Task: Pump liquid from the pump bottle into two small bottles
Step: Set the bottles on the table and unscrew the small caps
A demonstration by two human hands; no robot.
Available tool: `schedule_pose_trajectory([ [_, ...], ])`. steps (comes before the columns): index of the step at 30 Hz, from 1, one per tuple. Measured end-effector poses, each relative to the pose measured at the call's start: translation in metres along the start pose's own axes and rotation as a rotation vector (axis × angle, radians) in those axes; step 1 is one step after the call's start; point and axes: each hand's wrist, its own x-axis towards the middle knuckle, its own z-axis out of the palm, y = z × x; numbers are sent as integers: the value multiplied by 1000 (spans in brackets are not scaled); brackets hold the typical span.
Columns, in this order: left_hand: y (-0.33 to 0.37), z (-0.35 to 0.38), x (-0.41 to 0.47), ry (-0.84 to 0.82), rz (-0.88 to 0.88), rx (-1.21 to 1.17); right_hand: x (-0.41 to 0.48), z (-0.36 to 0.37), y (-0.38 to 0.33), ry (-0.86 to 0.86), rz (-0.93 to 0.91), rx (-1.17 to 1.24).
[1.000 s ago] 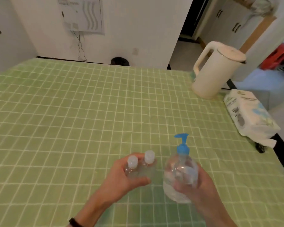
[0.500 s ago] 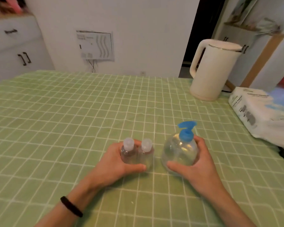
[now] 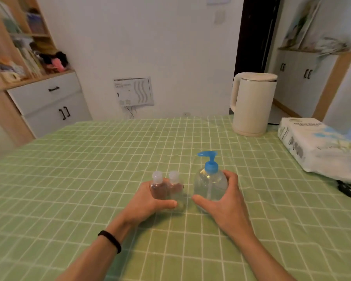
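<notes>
The left hand point(image 3: 146, 201) fingers hug two small bottles point(image 3: 160, 190); the right hand point(image 3: 225, 201) fingers hug the pump bottle point(image 3: 210, 184). All now seem set down on the surface point(image 3: 89, 169). The caps point(image 3: 157, 176) are on, so pumping waits.

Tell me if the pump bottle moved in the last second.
Yes. The pump bottle, held above the green tablecloth before, now stands on it, gripped by the right hand.

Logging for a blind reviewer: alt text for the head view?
A person's left hand grips two small clear capped bottles, the right hand a clear pump bottle with a blue pump, upright on a green checked tablecloth.
</notes>
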Motion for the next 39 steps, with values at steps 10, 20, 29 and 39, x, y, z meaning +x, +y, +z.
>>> schedule_pose_trajectory([
  [10, -16, -10, 3, -37, 73, 21, -1, 6, 0, 57, -17, -15],
  [20, -27, -18, -7, 33, 127, -87, -2, 12, 0, 73, 2, -60],
  [29, -29, -19, -17, 58, 113, -124, -2, 11, 1, 62, -18, -88],
  [39, -30, -21, -18, 156, 166, -208, 0, 5, 7, 83, -51, -48],
])
